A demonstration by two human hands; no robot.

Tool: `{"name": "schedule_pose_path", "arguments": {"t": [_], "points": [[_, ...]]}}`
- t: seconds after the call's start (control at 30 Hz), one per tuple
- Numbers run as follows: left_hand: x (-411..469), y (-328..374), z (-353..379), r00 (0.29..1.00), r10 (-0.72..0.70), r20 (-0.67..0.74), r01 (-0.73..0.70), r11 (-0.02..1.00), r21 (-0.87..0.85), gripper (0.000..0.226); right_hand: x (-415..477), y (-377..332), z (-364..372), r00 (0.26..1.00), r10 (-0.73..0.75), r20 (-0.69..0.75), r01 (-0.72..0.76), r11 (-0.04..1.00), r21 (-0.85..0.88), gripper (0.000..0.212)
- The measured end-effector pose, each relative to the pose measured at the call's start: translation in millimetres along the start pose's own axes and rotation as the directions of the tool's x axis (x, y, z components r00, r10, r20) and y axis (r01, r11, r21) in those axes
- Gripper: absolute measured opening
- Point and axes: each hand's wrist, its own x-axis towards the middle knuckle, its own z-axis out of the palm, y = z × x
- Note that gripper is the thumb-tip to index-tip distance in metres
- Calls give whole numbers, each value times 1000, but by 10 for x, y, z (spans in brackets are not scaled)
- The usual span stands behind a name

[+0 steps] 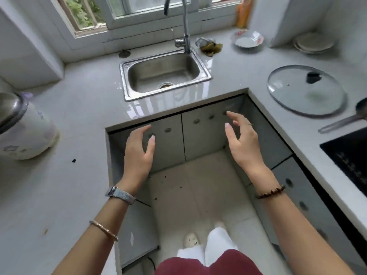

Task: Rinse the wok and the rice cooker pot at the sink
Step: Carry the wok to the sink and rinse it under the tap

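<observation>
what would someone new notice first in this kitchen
The left hand and right hand hover open and empty in front of the cabinet doors. Beyond them a steel sink sits in the counter under a tall faucet. A big glass lid lies flat at right; a rice cooker stands at far left.

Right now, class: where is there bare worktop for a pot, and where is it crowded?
Bare: the worktop between sink and rice cooker, and between sink and glass lid. Crowded: the right end, with lid, ladle and hob.
</observation>
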Motion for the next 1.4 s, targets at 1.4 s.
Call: {"name": "schedule_pose_path", "arguments": {"t": [1.4], "points": [[-4527, 4395, 3129, -53, 848, 527, -435, 456, -777, 35, -6182, 1075, -3727, -65, 313, -947, -712, 650, 264, 35]]}}
